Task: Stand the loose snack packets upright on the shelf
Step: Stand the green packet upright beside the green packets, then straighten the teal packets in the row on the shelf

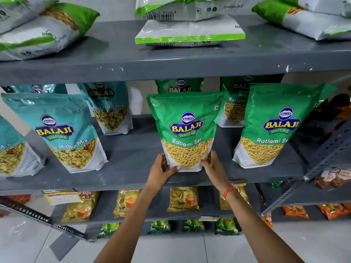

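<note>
1. I see the green plastic Ratlami Sev pouch [187,130] standing upright at frame centre on the grey metal middle shelf [129,158], long axis vertical, label facing me.
2. My left hand [161,172] clasps its bottom-left corner; my right hand [213,165] clasps the bottom-right corner.
3. At 9 o'clock stands a teal plastic Mitha Mix pouch [57,130]; at 3 o'clock, a second green Ratlami Sev pouch [273,126], both apart from it.
4. At 12 o'clock, white-and-green pouches [190,33] lie flat on the upper shelf.

The grey shelf [133,164] carried upright packets: teal ones [62,130] at left, green ones [269,128] at right, and a green packet [187,130] standing at its front edge, centre.
</note>
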